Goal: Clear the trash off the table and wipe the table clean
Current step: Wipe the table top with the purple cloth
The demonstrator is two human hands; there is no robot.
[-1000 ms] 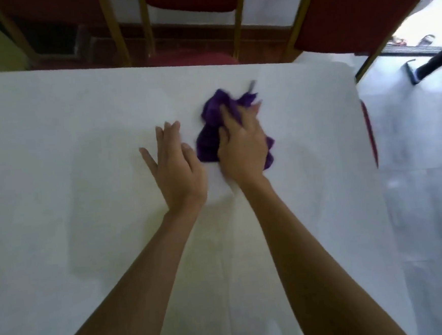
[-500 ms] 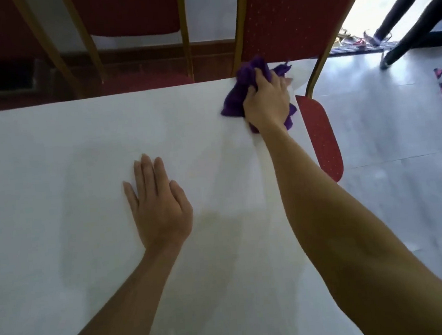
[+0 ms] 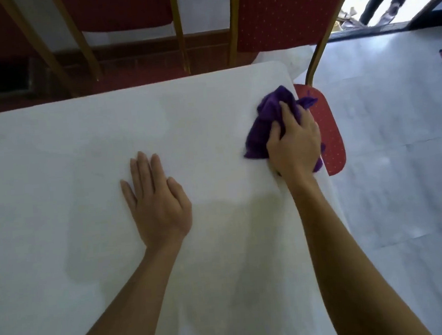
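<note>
Wiping along the right edge of the white table [image 3: 55, 159], I grip the bunched purple cloth [image 3: 265, 123] in my right hand [image 3: 296, 148], fingers curled round it so the wad holds together near the far right corner. My left hand [image 3: 159, 201] lies flat at mid-table, fingers straight, apparently to steady the covering. No trash shows; a red chair [image 3: 329, 132] stands just beside the edge.

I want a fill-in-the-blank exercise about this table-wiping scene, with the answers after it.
1. The right hand grips a ____ cloth.
2. The left hand rests flat on the white table and holds ____.
3. The chair seat beside the cloth is ____.
Missing words: purple; nothing; red.
</note>
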